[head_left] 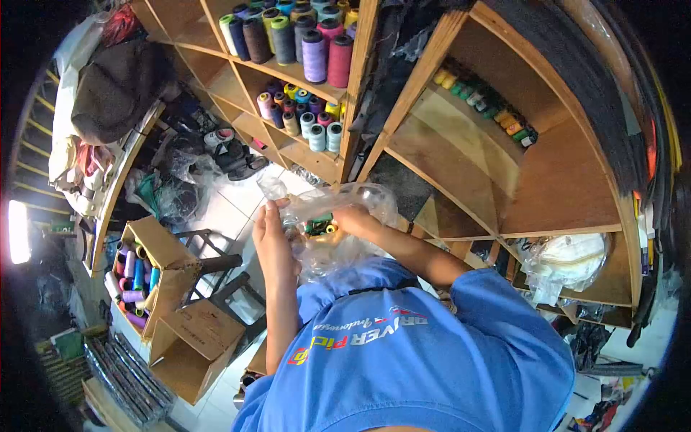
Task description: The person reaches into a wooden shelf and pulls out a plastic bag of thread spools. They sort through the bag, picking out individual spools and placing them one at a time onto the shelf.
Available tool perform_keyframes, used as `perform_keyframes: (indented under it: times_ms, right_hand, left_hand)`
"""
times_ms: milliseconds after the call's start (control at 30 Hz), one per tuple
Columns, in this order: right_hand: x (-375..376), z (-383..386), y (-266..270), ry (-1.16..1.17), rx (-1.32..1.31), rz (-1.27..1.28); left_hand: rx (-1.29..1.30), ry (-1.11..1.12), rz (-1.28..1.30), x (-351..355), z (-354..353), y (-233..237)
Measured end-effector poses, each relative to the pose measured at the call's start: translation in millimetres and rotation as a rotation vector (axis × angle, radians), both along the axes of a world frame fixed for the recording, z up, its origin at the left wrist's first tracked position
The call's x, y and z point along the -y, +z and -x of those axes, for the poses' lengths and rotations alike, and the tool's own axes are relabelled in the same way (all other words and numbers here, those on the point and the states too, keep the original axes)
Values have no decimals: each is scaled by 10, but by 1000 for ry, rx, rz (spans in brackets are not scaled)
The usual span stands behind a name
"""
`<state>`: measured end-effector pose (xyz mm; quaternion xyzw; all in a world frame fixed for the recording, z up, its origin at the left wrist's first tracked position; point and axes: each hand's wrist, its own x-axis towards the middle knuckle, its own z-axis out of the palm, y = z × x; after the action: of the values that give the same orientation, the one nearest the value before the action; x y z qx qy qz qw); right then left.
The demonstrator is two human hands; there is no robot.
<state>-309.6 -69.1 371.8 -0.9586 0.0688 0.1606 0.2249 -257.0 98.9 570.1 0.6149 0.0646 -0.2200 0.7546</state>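
Right by the front edge of the wooden shelving (358, 144), holding up a clear plastic bag (344, 248) stuffed with small thread spools (319, 227), pinched between both hands. Got the left hand (276, 241) gripping the bag's left side, fingers fairly straight, thumb round the plastic. Got the right hand (356, 219) curled shut on its upper right, half buried in crinkles. Also spotting bigger thread cones (314, 54) along the shelf edges, plus a cardboard box (167, 265) of spools by the floor's left edge.
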Motion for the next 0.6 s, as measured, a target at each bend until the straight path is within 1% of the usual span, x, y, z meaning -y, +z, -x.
perform_keyframes:
  times_ms: [67,167,267,300,333,367,400,433,467,500,533,600]
  right_hand:
    - [-129,4,1060,59,-220,-34]
    - [-41,163,1295,51,-28,-318]
    - [302,319,1926,170,18,-509]
    - [453,430,2189,135,83,-622]
    - [595,544,2351,49,183,-800]
    - [804,630,2480,15,239,-771]
    - [1006,759,2560,-73,390,-822]
    - [1184,915,2668,-287,447,-876]
    - [1396,1015,2598,-472,645,-755]
    - [1512,1117,2683,-668,742,-787]
    - [1737,1228,2623,-851,819,-738]
    - [2189,1380,2303,-1221,1100,-641]
  left_hand:
    - [-17,-34,-2,3,-10,36]
    - [-44,-57,21,13,-14,-19]
    - [-88,-57,48,41,-20,-74]
    - [-85,-49,35,51,-22,-69]
    - [-82,-39,23,61,-23,-58]
    - [-79,-26,12,74,-25,-50]
    - [-58,-1,39,111,-19,-55]
    - [-40,-8,33,116,-19,-77]
    - [-22,-16,27,109,-24,-112]
    - [-4,-24,22,103,-31,-144]
    - [1,-34,13,93,-37,-173]
    - [12,-53,-6,81,-49,-217]
